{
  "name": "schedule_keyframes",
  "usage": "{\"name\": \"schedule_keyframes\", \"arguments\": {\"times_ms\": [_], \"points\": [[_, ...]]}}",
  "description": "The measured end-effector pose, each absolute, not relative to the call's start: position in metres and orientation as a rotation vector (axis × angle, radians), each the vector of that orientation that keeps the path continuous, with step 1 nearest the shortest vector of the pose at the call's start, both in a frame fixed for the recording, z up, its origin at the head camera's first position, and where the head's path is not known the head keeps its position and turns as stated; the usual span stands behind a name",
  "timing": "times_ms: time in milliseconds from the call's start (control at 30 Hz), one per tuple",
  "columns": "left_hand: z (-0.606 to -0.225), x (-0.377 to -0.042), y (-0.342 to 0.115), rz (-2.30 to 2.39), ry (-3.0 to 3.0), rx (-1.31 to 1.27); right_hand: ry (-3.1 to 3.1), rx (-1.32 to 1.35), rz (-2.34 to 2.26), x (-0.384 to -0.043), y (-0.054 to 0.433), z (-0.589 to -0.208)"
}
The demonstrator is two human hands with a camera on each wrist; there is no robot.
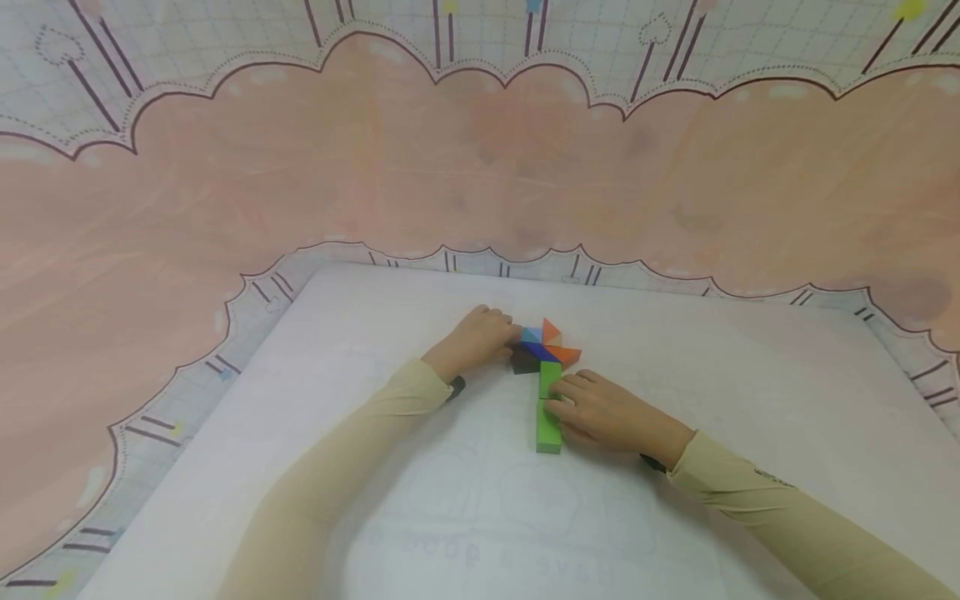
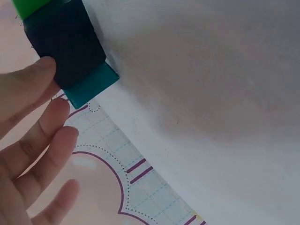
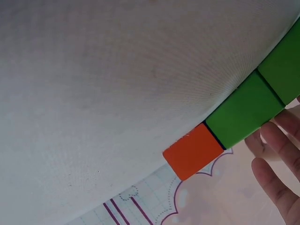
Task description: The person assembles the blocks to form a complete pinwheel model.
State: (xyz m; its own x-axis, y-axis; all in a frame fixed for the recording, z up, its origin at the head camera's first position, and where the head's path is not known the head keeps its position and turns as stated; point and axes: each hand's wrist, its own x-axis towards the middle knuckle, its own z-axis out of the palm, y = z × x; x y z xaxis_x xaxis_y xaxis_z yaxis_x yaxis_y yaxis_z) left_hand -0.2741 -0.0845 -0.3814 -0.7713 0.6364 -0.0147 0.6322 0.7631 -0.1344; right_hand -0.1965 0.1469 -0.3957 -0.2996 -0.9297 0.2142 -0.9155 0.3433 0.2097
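A small pattern of coloured blocks lies on the white table in the head view. It joins a dark block (image 1: 525, 361), a blue block (image 1: 540, 352), a light-blue block (image 1: 533, 334) and two orange blocks (image 1: 567, 357). Two green blocks (image 1: 548, 429) run end to end toward the near side. At the pattern's left edge is my left hand (image 1: 480, 337), its thumb touching the dark block (image 2: 65, 44) beside a teal block (image 2: 91, 84). My right hand (image 1: 607, 410) rests its fingertips along the right side of the green blocks (image 3: 246, 110). An orange face (image 3: 193, 151) adjoins them.
The white tabletop (image 1: 420, 517) spreads around the blocks, with faint mirrored lettering near its front. Behind and to the left is a pink backdrop (image 1: 487, 175) with scalloped, striped borders.
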Motion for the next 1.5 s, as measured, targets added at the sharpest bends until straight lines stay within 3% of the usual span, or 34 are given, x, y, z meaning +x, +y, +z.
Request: {"name": "schedule_keyframes", "arguments": {"times_ms": [533, 1500], "points": [[-0.378, -0.253, -0.079, 0.238, -2.986, -1.112, -2.342, 1.645, -0.078, -0.198, 0.147, -0.397], [-0.378, -0.267, -0.082, 0.022, -2.973, -1.066, -2.295, 1.645, -0.079, -0.199, 0.146, -0.396]]}}
